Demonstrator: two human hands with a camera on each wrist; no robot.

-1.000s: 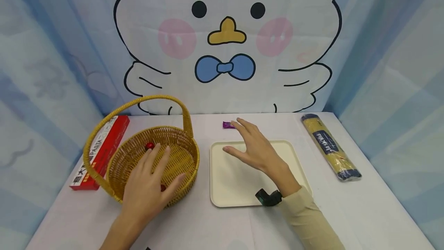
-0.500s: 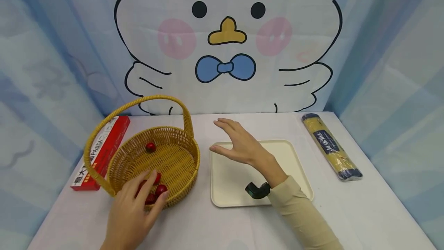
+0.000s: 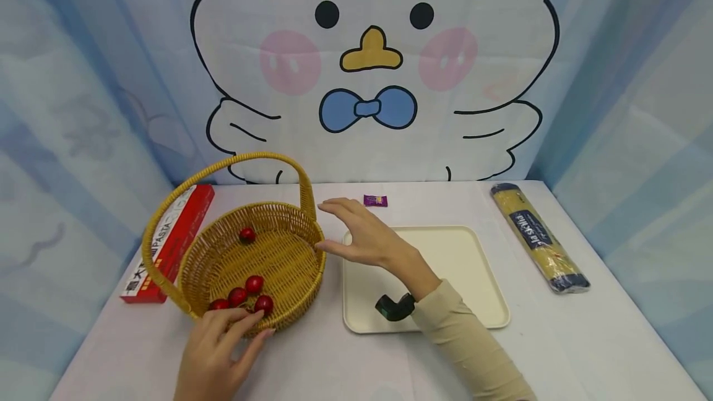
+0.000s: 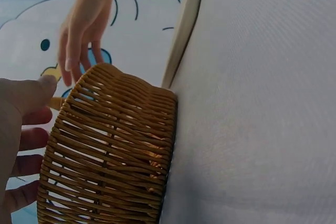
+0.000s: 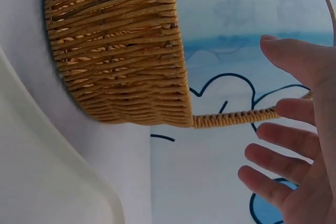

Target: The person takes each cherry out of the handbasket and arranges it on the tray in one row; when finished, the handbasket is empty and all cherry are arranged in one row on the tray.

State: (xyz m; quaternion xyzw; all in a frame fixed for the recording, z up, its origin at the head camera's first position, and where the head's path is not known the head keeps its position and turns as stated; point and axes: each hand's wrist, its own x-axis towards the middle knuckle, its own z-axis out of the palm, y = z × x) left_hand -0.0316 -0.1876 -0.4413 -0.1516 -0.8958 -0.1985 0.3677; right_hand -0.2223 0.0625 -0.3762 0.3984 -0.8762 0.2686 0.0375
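Note:
My left hand [image 3: 217,351] is at the near rim of a yellow wicker basket [image 3: 319,265], fingertips just over the edge. In the left wrist view its thumb and fingers [image 4: 32,138] stand apart beside the woven wall. My right hand [image 3: 367,240], fingers spread and slightly bent, hovers by the right rim, close to the handle's base [image 3: 307,197]. Nothing lies between its thumb and fingers in the right wrist view. Inside the basket, several glossy red cherries [image 3: 254,284] cluster at the near side, and a single cherry [image 3: 247,236] sits toward the back.
A cream tray [image 3: 445,277] lies partly under my right forearm. Behind it is a small purple-wrapped candy [image 3: 375,201]. At the right lies a bag of spaghetti [image 3: 537,237]; a red pasta box [image 3: 184,228] stands left of the basket, whose tall handle [image 3: 223,169] arches above.
My left hand has drawn back from inside the basket to its near rim, uncovering the cherries. The right hand has moved left from over the tray to the basket's right rim.

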